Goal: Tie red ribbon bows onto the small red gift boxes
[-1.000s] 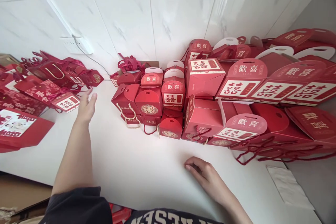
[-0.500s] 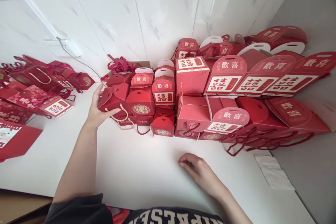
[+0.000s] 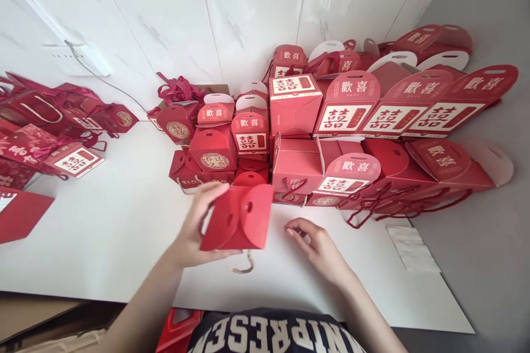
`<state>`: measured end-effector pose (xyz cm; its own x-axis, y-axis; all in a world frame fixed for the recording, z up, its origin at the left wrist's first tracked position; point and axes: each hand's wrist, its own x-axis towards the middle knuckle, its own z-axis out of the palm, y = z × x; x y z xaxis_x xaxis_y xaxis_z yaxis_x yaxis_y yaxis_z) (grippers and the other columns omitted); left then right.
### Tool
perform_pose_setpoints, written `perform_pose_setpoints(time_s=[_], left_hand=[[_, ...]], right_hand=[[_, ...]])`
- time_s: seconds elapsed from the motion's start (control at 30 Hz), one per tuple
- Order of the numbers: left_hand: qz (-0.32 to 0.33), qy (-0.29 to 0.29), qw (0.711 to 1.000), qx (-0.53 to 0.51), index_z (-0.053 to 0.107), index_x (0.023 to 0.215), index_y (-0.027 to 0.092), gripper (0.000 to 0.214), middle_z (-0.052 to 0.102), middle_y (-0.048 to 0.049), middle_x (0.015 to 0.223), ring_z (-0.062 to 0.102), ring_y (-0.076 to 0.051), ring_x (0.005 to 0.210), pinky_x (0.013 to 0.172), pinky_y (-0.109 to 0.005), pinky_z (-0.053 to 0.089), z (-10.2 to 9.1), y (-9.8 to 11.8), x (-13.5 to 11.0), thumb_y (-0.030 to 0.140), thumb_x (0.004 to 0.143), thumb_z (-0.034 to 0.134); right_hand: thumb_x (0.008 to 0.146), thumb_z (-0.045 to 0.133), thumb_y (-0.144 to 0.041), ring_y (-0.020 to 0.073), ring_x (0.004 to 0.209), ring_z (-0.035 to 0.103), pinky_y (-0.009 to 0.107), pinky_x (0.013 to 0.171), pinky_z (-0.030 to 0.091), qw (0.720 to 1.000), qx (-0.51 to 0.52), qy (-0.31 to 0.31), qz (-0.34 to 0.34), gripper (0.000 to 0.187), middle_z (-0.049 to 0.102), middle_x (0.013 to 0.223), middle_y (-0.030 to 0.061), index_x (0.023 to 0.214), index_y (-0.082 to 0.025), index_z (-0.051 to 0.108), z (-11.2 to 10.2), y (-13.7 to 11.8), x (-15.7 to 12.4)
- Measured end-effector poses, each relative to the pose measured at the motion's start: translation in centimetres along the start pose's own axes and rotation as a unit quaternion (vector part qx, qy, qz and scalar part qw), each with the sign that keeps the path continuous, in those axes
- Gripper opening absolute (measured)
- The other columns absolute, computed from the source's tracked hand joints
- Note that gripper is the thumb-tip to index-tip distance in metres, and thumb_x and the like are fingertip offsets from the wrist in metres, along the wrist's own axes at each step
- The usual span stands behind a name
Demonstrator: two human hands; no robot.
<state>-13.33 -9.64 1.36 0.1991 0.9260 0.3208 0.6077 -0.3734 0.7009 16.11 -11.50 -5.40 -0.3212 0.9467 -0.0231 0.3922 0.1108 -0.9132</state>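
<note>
A small red gift box [image 3: 240, 218] with rounded, holed flaps is gripped in my left hand [image 3: 194, 229], above the white table in front of the stacks. Its cream rope handle [image 3: 245, 269] dangles underneath. My right hand [image 3: 310, 240] is to the right of that box, fingers loosely curled with the tips near the thumb and nothing seen in it. Behind my left hand stand a red box with a gold round emblem [image 3: 213, 151] and a lower red box [image 3: 184, 168]. A box with a white character panel [image 3: 252, 138] is beside them.
Stacked red boxes [image 3: 348, 105] line the wall to the right. More red boxes and bags [image 3: 77, 160] are at the left. A cable [image 3: 111, 88] runs from a wall socket [image 3: 78, 60]. White tissue [image 3: 414, 248] lies at the table's right edge.
My left hand has taken the red box from the left end of the stacks and brought it right and nearer me. The view has shifted slightly; my right hand stays close by.
</note>
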Motion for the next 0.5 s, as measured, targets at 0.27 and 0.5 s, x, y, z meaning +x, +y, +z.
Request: perform_pose_setpoints(time_s=[0.27, 0.5], left_hand=[[0.068, -0.001, 0.99, -0.124, 0.047, 0.138, 0.04, 0.053, 0.051, -0.0027, 0.144, 0.047, -0.03, 0.136, 0.112, -0.054, 0.044, 0.4, -0.7, 1.1, 0.027, 0.089, 0.059], [0.076, 0.38, 0.919, 0.073, 0.057, 0.115, 0.007, 0.026, 0.063, -0.0046, 0.118, 0.058, -0.017, 0.112, 0.104, -0.039, 0.046, -12.5, -4.5, 12.8, 0.02, 0.094, 0.051]], right_hand=[[0.099, 0.049, -0.039, 0.0199, 0.084, 0.063, 0.029, 0.076, 0.046, 0.993, -0.014, 0.108, -0.035, 0.023, 0.066, 0.089, 0.005, 0.092, -0.022, 0.062, -1.0, -0.3, -1.1], [0.1, 0.046, -0.032, 0.0191, 0.076, 0.062, 0.03, 0.069, 0.047, 0.985, -0.027, 0.154, -0.076, 0.02, 0.065, 0.083, 0.0052, 0.094, -0.021, 0.061, 0.7, 2.1, -1.0]])
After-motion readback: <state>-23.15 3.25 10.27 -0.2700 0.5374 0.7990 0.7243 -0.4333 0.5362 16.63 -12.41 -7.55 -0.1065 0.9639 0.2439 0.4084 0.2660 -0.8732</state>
